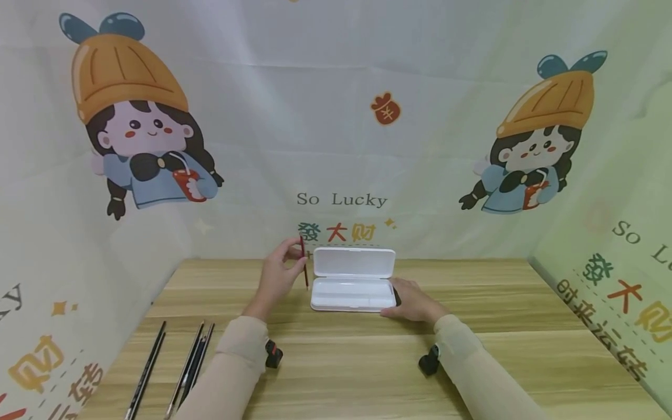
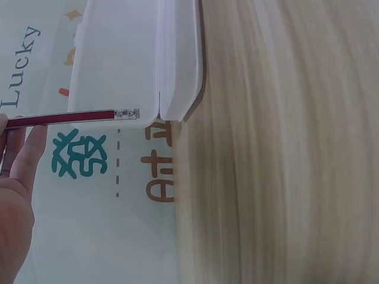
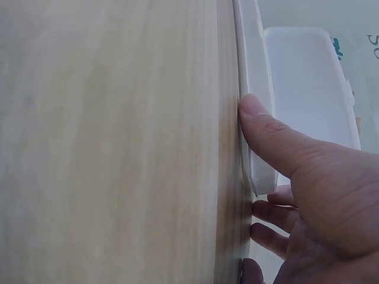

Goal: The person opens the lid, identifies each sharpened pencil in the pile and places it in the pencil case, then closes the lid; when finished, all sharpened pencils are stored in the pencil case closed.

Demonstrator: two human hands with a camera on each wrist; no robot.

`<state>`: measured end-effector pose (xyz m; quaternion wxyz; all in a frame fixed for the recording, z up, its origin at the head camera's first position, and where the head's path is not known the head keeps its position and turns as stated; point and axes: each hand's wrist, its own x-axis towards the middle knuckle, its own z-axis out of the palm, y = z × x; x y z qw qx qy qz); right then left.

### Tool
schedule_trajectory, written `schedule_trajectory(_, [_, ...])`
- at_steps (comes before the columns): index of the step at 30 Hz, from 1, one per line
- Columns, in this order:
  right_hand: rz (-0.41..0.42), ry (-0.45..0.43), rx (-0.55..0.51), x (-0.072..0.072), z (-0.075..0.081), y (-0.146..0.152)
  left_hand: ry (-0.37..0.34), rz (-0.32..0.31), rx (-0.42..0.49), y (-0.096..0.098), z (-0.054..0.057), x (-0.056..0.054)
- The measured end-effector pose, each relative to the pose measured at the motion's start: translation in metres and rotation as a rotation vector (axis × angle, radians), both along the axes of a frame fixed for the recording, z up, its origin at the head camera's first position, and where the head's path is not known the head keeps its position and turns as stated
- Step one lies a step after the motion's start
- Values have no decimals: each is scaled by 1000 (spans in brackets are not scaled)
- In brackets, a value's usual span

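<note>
The left hand [image 1: 278,271] pinches a red pencil [image 2: 83,117] in its fingers [image 2: 31,151], just left of the white case [image 1: 354,262]; the right hand [image 1: 415,300], I see, grips the case's right end; firm steadying should prevent sliding.

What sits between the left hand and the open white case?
In the head view, a slim red stick, held by the left hand, stands between that hand and the case.

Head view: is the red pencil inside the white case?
No, the left hand holds the red pencil outside the white case, just past its left end.
</note>
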<state>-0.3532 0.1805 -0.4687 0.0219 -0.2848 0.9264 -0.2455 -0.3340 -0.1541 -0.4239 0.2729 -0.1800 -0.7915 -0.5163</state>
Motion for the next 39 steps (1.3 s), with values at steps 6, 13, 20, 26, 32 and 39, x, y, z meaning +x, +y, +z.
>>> schedule_trajectory(6, [15, 28, -1, 1, -1, -2, -31, 2, 18, 5, -7, -7])
schedule_trajectory(13, [18, 10, -19, 2, -2, -3, -59, 16, -5, 13, -11, -12])
schedule_trajectory(20, [21, -3, -20, 4, -1, -6, -92, 24, -105, 16, -17, -17])
schedule_trajectory(26, [19, -6, -27, 4, 0, -4, -72, 24, -160, 19, -21, -17])
schedule_trajectory(32, [9, 9, -18, 0, -2, 0, -77, -2, -231, 28, -20, -19])
schedule_trajectory(39, [24, 26, -19, -1, -2, 1, -68, -38, -343, 38, -21, -28])
